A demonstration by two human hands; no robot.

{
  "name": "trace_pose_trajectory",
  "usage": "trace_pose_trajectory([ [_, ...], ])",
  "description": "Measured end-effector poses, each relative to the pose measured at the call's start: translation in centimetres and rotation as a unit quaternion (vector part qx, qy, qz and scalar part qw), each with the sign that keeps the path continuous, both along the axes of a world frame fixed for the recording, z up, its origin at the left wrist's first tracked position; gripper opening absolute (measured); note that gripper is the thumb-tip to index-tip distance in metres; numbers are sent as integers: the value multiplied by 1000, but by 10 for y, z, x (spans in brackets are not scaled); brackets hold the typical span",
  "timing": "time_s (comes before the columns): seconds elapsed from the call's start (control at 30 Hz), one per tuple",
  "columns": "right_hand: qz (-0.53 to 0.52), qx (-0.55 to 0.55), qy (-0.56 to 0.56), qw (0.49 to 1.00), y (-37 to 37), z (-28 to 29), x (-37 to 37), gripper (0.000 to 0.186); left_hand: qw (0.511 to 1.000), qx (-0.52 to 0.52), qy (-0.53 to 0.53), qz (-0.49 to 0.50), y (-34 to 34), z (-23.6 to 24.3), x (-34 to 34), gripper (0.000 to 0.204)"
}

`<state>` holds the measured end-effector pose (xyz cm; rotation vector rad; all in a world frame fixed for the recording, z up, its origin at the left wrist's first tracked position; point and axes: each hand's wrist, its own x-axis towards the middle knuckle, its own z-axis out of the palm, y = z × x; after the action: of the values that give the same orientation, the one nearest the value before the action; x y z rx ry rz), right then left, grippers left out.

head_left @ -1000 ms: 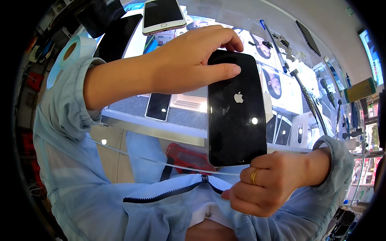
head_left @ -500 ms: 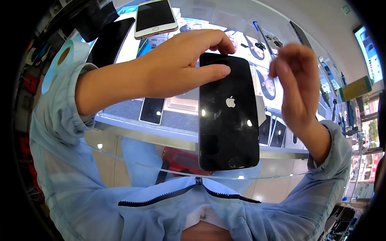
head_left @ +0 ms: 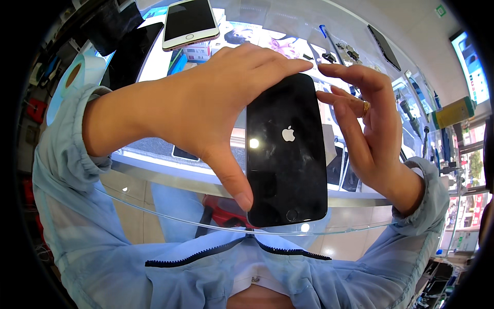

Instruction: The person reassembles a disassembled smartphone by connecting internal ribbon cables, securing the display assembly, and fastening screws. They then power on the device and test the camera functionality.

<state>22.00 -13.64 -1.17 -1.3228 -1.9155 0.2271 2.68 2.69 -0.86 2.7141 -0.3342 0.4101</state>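
Head view: black phone (head_left: 287, 170) between left hand (head_left: 221, 98) and right hand (head_left: 382, 131), both loosely spread.

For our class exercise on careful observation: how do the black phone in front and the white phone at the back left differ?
Colour: the black phone has a black border; the white phone, a white one.
Screen: the black phone shows a white emblem; the white phone's screen is dark.
Contact: the thumb of the left hand meets the black phone's edge; no hand touches the white phone.
Both have a round button near one end.
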Motion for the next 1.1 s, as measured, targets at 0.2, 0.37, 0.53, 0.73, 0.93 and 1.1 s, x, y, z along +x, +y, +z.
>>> trace_pose_trajectory([
  [0.2, 16, -40, -44, 998, -17, 8, -8, 35, 1000, 20, 3, 13, 2, -7, 5, 134],
  [0.37, 1, -31, 32, 999, -18, 4, -5, 40, 999, 30, -13, 19, 1, -9, 4, 133],
  [0.53, -19, 3, 67, 998, -10, -3, 3, 44, 999, 32, -8, 14, 1, -7, 4, 131],
  [0.73, -40, -28, 69, 996, -13, 5, 2, 46, 999, 37, -5, 15, 2, -7, 4, 128],
  [0.93, -40, 2, 68, 997, -5, 1, 12, 52, 999, 43, 0, 15, 0, -4, 5, 126],
  [1.1, -17, 6, 11, 1000, -4, -1, 12, 66, 999, 29, 2, 16, 1, -6, 5, 125],
])
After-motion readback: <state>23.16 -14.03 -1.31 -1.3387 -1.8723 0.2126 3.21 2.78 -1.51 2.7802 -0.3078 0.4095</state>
